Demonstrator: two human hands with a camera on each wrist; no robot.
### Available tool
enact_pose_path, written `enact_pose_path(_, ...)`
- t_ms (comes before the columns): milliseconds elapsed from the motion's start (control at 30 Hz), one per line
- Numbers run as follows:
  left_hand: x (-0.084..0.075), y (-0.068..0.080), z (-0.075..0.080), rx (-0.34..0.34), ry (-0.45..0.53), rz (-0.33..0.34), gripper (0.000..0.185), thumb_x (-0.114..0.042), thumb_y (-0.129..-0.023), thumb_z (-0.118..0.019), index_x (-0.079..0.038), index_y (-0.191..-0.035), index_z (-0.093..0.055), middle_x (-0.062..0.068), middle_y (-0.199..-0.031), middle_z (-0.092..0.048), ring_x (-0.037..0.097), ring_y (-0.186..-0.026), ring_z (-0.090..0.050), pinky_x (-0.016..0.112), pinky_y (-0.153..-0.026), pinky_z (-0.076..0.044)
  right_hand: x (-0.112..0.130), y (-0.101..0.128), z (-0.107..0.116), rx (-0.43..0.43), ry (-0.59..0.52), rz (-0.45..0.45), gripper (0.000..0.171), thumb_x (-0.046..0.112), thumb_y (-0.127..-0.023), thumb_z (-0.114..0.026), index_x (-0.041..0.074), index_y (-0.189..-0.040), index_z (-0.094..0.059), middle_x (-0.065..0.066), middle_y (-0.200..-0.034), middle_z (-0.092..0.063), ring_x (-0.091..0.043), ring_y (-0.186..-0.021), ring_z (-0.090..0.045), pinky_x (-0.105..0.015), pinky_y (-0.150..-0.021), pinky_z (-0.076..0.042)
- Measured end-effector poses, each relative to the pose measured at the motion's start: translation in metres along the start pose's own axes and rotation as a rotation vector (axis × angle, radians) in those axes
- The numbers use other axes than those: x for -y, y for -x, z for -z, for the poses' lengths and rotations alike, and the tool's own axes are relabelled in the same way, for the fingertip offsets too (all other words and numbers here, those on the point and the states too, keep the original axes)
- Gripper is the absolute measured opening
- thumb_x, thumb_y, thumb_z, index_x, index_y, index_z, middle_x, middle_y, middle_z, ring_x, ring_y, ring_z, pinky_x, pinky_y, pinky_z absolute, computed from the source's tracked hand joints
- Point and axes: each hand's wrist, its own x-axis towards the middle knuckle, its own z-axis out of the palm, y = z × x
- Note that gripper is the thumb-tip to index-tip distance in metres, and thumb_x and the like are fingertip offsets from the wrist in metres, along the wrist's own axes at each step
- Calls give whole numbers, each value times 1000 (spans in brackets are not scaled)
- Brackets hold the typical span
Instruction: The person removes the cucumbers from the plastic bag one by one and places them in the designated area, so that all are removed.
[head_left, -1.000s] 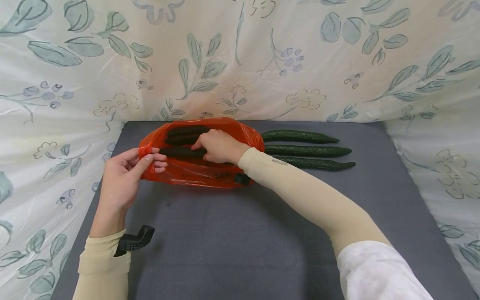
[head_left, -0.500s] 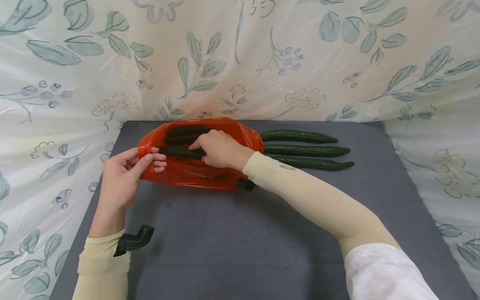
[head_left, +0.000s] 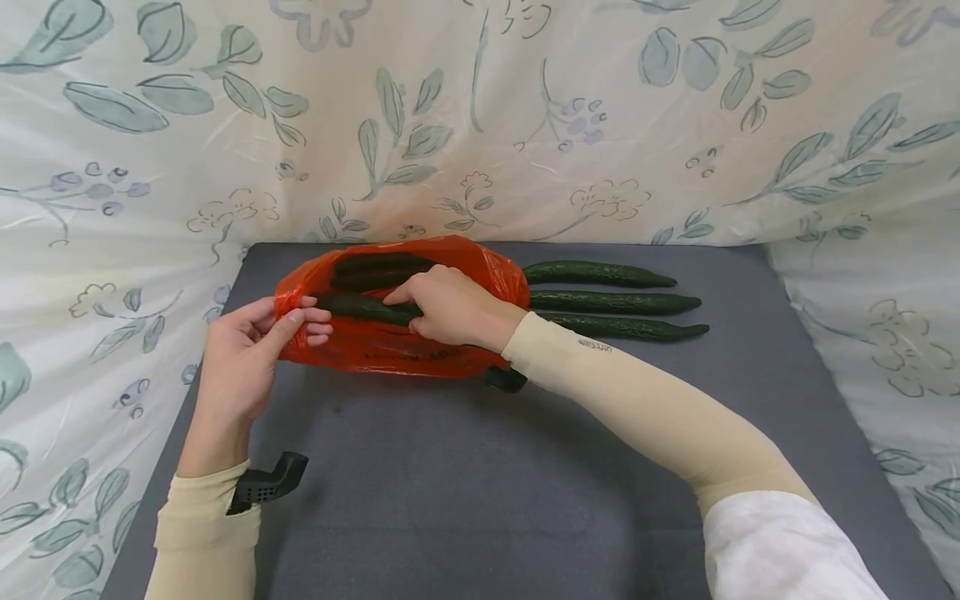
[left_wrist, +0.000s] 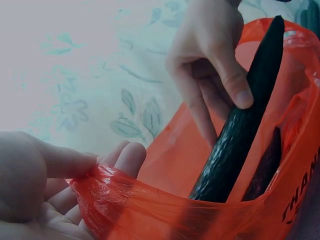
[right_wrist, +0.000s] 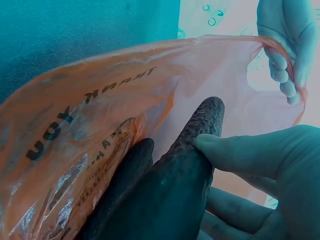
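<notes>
My left hand (head_left: 246, 354) pinches the left edge of a red plastic bag (head_left: 495, 275) between thumb and fingers, holding its mouth open. At the bag's mouth, my right hand (head_left: 456, 307) grips a long dark green cucumber (head_left: 360, 306), thumb on one side and fingers on the other. The left wrist view shows this cucumber (left_wrist: 242, 130) tilted, its lower end hidden behind the bag's rim. Behind it, other dark cucumbers (head_left: 375, 273) lie inside the bag. Another cucumber (right_wrist: 132, 175) lies beside the held one in the right wrist view.
Right of the bag, three cucumbers (head_left: 615, 302) lie side by side on the grey table (head_left: 465, 467), their left ends hidden by the bag or my arm. A floral curtain (head_left: 510, 150) surrounds the back and sides. Each wrist carries a black camera mount (head_left: 268, 482).
My right hand has shifted slightly right and toward me, and the held cucumber has tilted, its right part coming nearer to me. The left hand stays put on the bag's edge.
</notes>
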Motion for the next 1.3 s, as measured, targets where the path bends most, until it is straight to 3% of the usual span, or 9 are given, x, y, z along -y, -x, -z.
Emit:
enact_pose_path(133,0,-1,0,2,-2,-9,31,-5,-107,-68,19,-126,-67,15,-103,-80,24,-85,-81,31,-84,-64,-2,11,0,-19,8,5,52,10,-100,-77,21,-150,-68,4,-106,-79,-16,-57,-56,-26,-50,-39)
enact_pose_path(233,0,-1,0,1,-4,-12,29,-5,-107,-68,17,-125,-68,15,-103,-80,24,-85,-81,31,-84,-64,-3,20,0,-29,1,13,51,9,-100,-75,21,-150,-68,8,-78,-70,-17,-48,-45,-26,-49,-34)
enact_pose_path(433,0,-1,1,0,8,-18,22,-3,-107,-68,12,-122,-73,15,-102,-80,24,-84,-81,32,-84,-64,-3,37,-1,-47,-10,46,51,5,-101,-72,21,-150,-68,8,-63,-59,-12,-46,-27,-25,-48,-27)
enact_pose_path(667,2,-2,1,2,23,-29,21,-2,-106,-68,13,-121,-72,16,-102,-80,23,-83,-81,32,-84,-64,3,55,2,-89,49,90,52,2,-99,-73,21,-147,-70,8,-72,-61,-13,-52,-30,-26,-50,-27)
enact_pose_path(800,2,-2,1,-2,19,-31,21,-2,-107,-68,12,-121,-73,16,-102,-80,22,-83,-81,32,-84,-64,5,65,4,-123,89,119,52,2,-97,-75,21,-146,-71,4,-105,-78,-14,-67,-54,-26,-56,-40)
enact_pose_path(933,3,-2,1,-2,22,-32,22,-2,-106,-68,13,-122,-72,15,-102,-80,22,-83,-81,32,-84,-64,3,76,4,-150,119,143,52,3,-97,-77,21,-145,-72,4,-136,-74,-14,-104,-72,-29,-73,-57)
enact_pose_path(1000,3,-2,1,-5,19,-29,23,-3,-107,-68,14,-122,-72,15,-102,-80,22,-84,-81,31,-84,-64,1,81,4,-160,127,155,51,3,-97,-77,21,-145,-72,4,-137,-73,-16,-114,-72,-32,-78,-60)
enact_pose_path(1100,2,-2,1,-9,8,-22,24,-4,-107,-68,14,-123,-71,15,-101,-80,22,-84,-81,31,-84,-64,-1,88,5,-179,137,162,51,3,-97,-78,21,-144,-73,4,-136,-74,-16,-113,-72,-33,-80,-61)
enact_pose_path(1300,1,-1,0,-12,-21,-5,27,-5,-107,-68,15,-125,-70,14,-102,-80,21,-84,-81,30,-84,-64,-4,105,10,-210,147,149,51,3,-96,-79,21,-143,-73,2,-134,-75,-17,-109,-73,-32,-71,-58)
